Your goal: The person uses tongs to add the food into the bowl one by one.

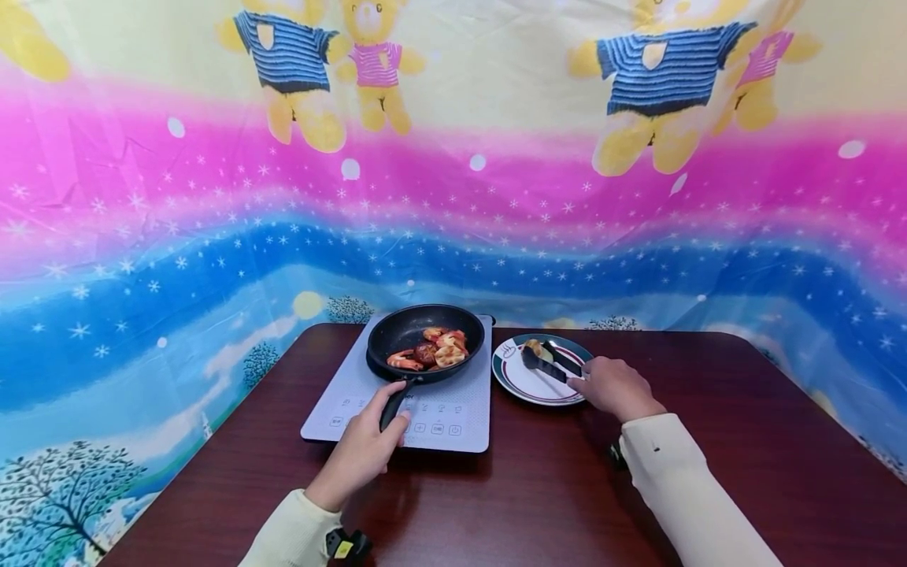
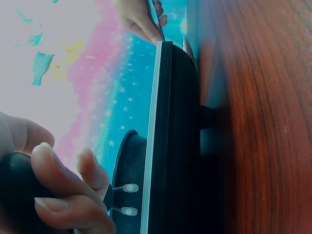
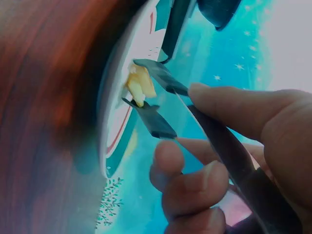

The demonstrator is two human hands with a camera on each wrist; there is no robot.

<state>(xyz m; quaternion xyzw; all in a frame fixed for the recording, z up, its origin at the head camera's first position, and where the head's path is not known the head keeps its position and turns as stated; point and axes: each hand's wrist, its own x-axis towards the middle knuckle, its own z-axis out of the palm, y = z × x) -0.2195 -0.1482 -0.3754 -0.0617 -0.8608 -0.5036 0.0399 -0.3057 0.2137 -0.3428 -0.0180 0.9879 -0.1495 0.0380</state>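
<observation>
My left hand (image 1: pixel 364 441) grips the black handle (image 1: pixel 392 408) of a frying pan (image 1: pixel 393 337), with fingers curled round it in the left wrist view too. The pan sits on a white induction cooker (image 1: pixel 340 405). Inside lie shrimp (image 1: pixel 404 361), a dark round piece (image 1: pixel 425 353) and browned pale slices (image 1: pixel 450 358). My right hand (image 1: pixel 621 386) holds black-tipped tongs (image 3: pixel 222 141), thumb on one arm and fingers on the other. Between the tong tips, at the surface of the white plate (image 1: pixel 524 391) with a dark green rim, is a pale yellow food piece (image 3: pixel 139 85).
The plate stands on the dark wooden table (image 1: pixel 553 488), just right of the cooker. Behind the table hangs a printed cloth (image 1: pixel 453 189) with bears and snowflakes. A black wrist device (image 1: pixel 347 545) is strapped at the left cuff.
</observation>
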